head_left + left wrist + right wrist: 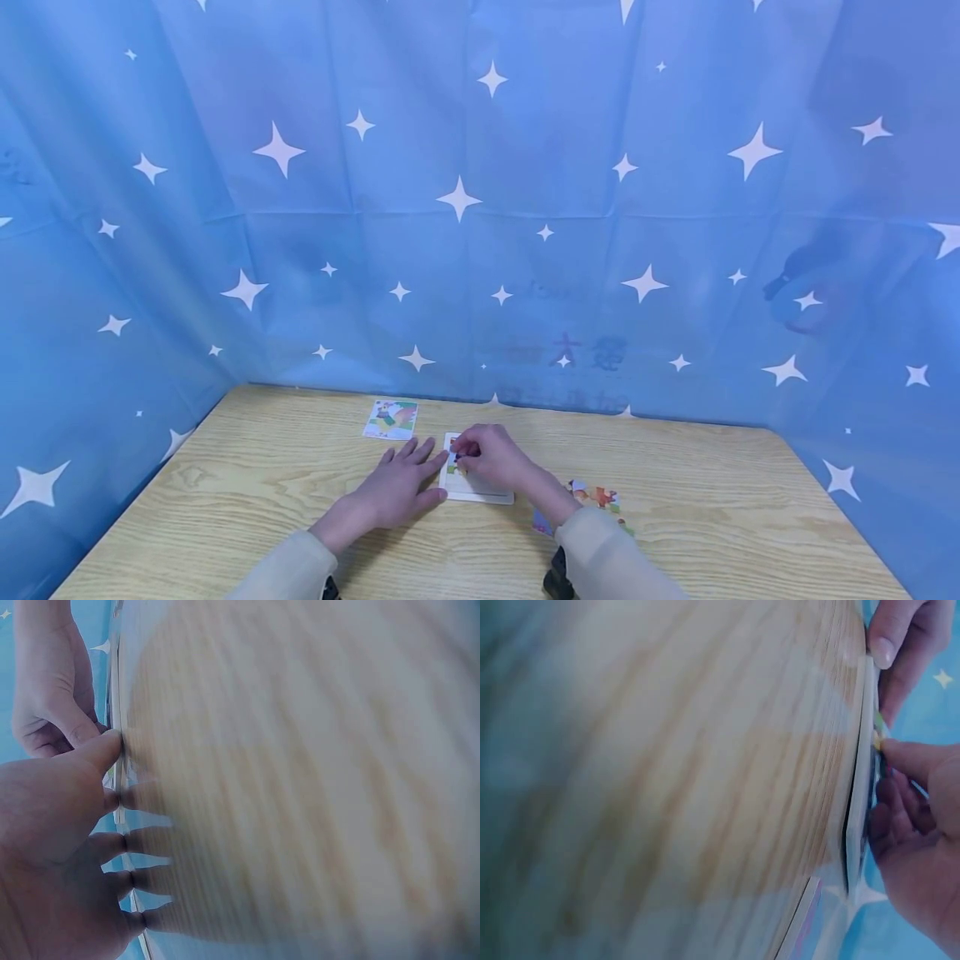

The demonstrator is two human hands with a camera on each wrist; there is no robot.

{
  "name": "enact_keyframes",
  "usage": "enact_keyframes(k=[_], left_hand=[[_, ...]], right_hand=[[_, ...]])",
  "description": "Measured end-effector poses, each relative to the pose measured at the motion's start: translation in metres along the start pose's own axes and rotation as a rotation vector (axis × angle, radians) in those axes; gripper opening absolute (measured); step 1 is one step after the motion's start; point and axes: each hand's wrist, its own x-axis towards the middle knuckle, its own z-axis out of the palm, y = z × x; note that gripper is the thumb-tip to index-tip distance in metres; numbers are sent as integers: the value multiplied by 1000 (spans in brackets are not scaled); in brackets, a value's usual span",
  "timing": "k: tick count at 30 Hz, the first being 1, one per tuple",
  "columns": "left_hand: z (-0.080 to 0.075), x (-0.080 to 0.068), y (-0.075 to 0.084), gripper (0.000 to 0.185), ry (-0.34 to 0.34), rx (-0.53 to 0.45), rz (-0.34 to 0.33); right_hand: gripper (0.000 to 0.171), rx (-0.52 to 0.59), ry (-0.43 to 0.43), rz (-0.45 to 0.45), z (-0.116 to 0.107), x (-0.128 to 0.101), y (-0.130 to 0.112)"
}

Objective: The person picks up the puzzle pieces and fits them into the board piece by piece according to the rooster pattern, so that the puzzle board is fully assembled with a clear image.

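Note:
A shallow white puzzle board (480, 497) lies flat near the middle of the wooden table. My left hand (397, 490) is spread palm-down to its left, with index finger and thumb right at the board's left edge. Over the board's upper left, my right hand (491, 457) pinches a small colourful puzzle piece (452, 468) between thumb and fingers, low against the board. The right hand covers much of the board and piece. In the right wrist view, the thumb tip presses at the piece's yellow and green edge (878, 739).
A square picture card (391, 419) lies beyond my left hand. Several colourful puzzle pieces (596, 495) sit on the table (720, 508) to the right, partly under my right forearm. A blue curtain (555, 275) with white stars hangs along the table's back and sides.

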Motion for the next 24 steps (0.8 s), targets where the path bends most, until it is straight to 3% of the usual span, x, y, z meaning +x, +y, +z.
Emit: enact_keyframes(k=[24], left_hand=[[4, 1, -5, 62, 14, -23, 2]], right_hand=[[18, -46, 62, -8, 1, -7, 2]])
